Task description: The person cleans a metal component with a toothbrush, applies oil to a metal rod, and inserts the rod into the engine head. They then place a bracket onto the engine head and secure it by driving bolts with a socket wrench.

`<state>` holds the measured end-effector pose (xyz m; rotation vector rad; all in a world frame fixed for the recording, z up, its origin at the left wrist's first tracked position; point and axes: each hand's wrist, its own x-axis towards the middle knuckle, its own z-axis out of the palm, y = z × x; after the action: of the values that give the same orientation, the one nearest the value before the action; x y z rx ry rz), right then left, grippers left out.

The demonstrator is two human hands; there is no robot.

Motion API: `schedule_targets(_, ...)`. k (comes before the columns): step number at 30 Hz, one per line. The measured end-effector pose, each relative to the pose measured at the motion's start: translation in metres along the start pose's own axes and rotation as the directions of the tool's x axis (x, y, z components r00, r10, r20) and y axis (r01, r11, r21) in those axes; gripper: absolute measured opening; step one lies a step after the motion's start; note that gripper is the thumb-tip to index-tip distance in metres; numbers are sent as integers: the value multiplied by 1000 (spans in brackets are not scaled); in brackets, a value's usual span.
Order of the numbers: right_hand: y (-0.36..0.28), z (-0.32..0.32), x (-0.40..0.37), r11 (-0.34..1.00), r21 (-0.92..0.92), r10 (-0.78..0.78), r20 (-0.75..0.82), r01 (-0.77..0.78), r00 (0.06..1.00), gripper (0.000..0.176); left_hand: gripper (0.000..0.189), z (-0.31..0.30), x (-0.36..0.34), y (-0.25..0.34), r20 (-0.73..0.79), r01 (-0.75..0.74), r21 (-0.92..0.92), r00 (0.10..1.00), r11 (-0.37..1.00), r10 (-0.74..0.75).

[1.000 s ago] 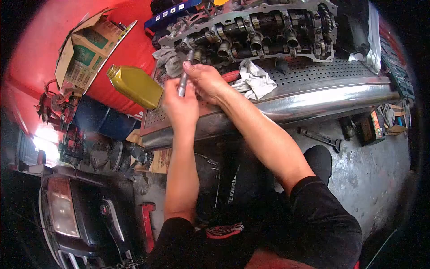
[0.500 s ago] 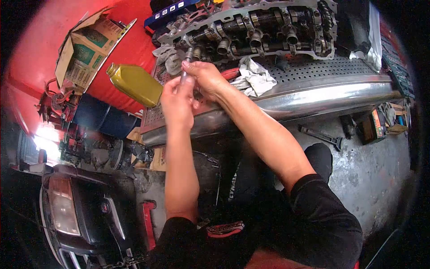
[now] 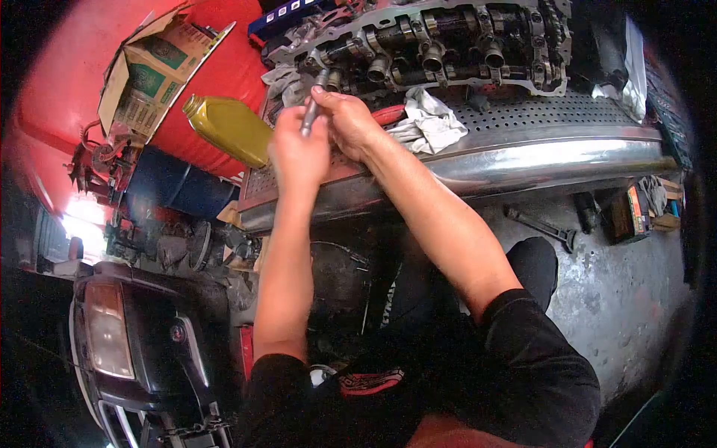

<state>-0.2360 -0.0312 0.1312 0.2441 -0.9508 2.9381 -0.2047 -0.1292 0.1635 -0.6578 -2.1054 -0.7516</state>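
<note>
A slim metal socket extension (image 3: pixel 311 113) stands tilted between my hands, its thicker end pointing up toward the cylinder head (image 3: pixel 407 56). My right hand (image 3: pixel 349 123) is closed on its upper part, the thumb pressed along the metal. Around the lower part curls my left hand (image 3: pixel 299 149), slightly blurred, with its fingers closed. Whether the tip touches the cylinder head cannot be made out. Just right of my right hand lie a red-handled tool (image 3: pixel 388 115) and a crumpled white rag (image 3: pixel 432 123). An olive-yellow oil bottle (image 3: pixel 228 133) is left of my left hand.
The perforated metal bench (image 3: pixel 545 153) has a rounded, shiny front edge. A cardboard box (image 3: pixel 153 78) sits at the upper left by a red drum. Lower left is a dark vehicle front (image 3: pixel 160 336). A long metal part (image 3: pixel 541 228) lies on the floor at right.
My left hand has shifted slightly left around the socket extension, showing more of its lower end. My right hand still grips it. The whole view has shifted a little.
</note>
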Motion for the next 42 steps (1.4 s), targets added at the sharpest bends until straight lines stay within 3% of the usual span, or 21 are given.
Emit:
schedule_targets(1,0,-1,1,1000,11,0,21,0,1000,26,25,-5,5,-5,255,387,-421,918,820,-303)
schedule_targets(2,-1,-2,2,1000,18,0,40,-1,999,27,26,-15,13,-13,586,711,-610,702,349,-405)
schedule_targets(3,-2,-3,1,1000,23,4,60,-6,998,29,27,-21,18,-13,862,839,-492,432,-231,-267)
schedule_targets(4,-7,-9,-3,984,4,178,123,-180,976,34,33,-22,15,0,868,859,-468,403,-206,-289)
schedule_targets(7,-5,0,-4,989,120,80,99,-92,992,38,30,-17,15,-2,827,858,-508,462,-73,-321)
schedule_targets(8,-3,1,-6,990,111,84,67,-91,994,36,29,-15,12,-2,665,773,-503,631,386,-400)
schedule_targets(9,-4,3,-6,991,101,84,36,-87,996,35,28,-12,11,-2,484,546,-343,800,764,-355)
schedule_targets(10,-4,5,-6,992,94,83,7,-83,997,34,27,-10,11,-1,329,230,-61,923,971,-198)
schedule_targets(11,-4,7,-6,993,86,85,-22,-83,996,32,26,-9,10,0,235,-98,277,971,956,31)
schedule_targets(20,15,-3,11,991,133,22,45,-28,999,29,24,-17,6,11,352,-219,491,935,843,38)
schedule_targets(22,9,1,8,999,36,-20,48,19,999,32,22,-17,11,-1,281,-273,433,946,859,159)
schedule_targets(24,6,4,-1,997,-68,-28,73,33,997,33,22,-18,11,-6,268,159,88,947,983,-177)
schedule_targets(26,2,6,-4,987,-132,-80,76,90,994,36,24,-22,10,3,406,610,-278,774,742,-485)
schedule_targets(30,-6,15,0,956,-220,-184,61,193,981,35,23,-22,18,22,461,714,-531,695,456,-552)
schedule_targets(33,-13,19,5,946,-295,-130,43,137,991,35,24,-25,22,19,577,743,-644,630,185,-520)
schedule_targets(36,-14,29,-5,970,-225,-109,-62,93,992,34,18,-28,31,19,540,756,-556,644,345,-542)
schedule_targets(37,-12,30,-3,969,-224,-129,-85,107,988,35,16,-28,29,16,312,551,-434,834,713,-454)
schedule_targets(38,-10,31,0,967,-220,-154,-109,127,982,36,14,-25,28,12,123,264,-191,962,945,-244)
schedule_targets(39,-8,30,5,966,-216,-176,-132,145,975,38,15,-24,26,8,11,-43,126,999,991,42)
schedule_targets(40,-8,27,11,971,-187,-165,-83,148,983,30,17,-22,24,4,1,-311,448,938,838,347)
schedule_targets(42,-11,25,20,995,-19,-96,3,96,995,23,14,-18,24,0,-46,-232,243,967,942,250)
